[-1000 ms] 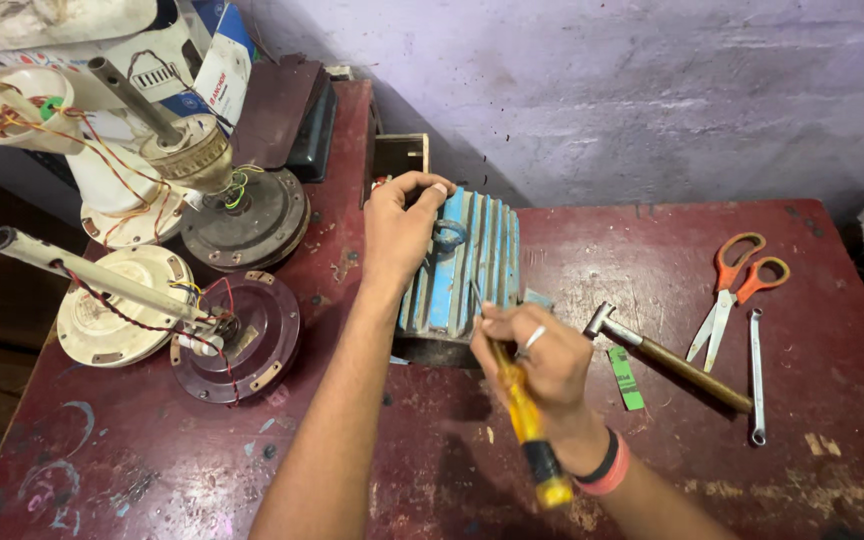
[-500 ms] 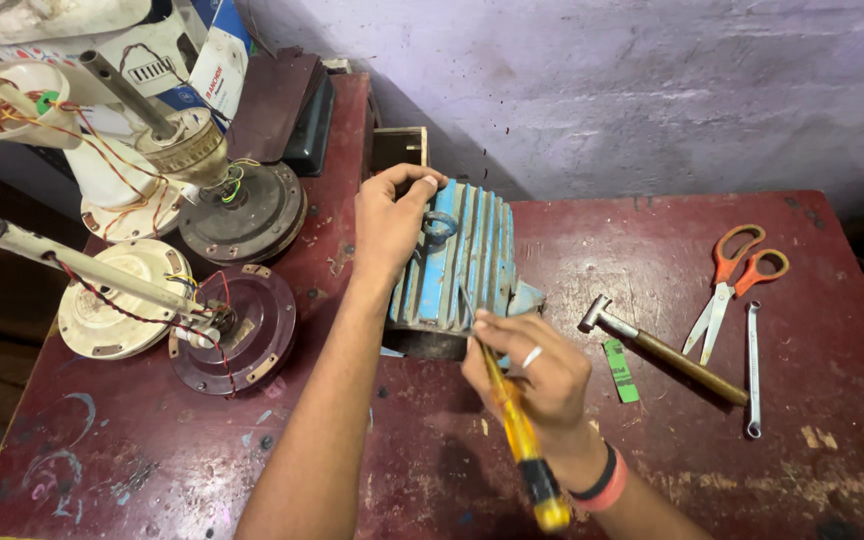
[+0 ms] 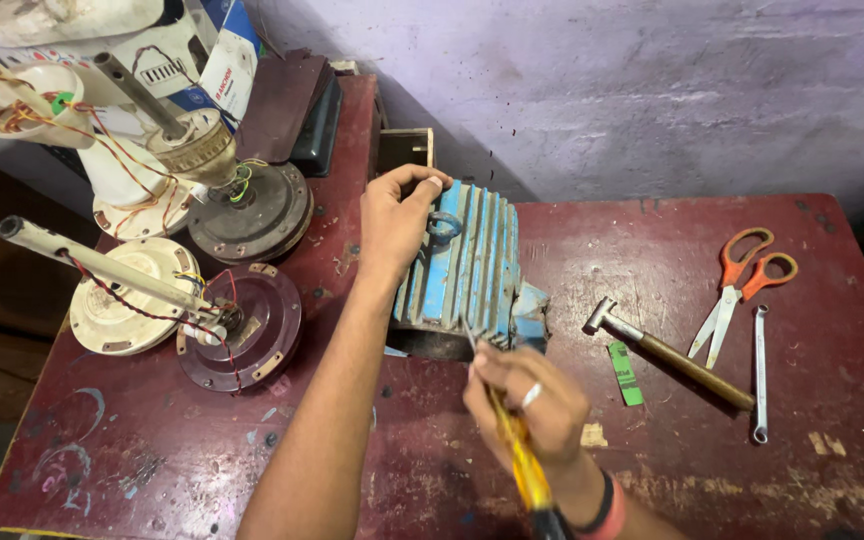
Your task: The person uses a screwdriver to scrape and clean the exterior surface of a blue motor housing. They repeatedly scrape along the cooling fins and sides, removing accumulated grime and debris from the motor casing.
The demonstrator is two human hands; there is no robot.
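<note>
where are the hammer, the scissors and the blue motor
hammer (image 3: 687,362), head view, on the wooden handle
scissors (image 3: 742,272), head view, near the pivot below the orange handles
blue motor (image 3: 472,265), head view, on the ribbed housing, right of the left hand

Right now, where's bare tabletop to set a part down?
Free: near left corner of the dark red table, below the maroon fan rotor; also between the ribbed blue motor and orange-handled scissors, behind the wooden-handled hammer. Crowded: far left, fan parts.
</note>
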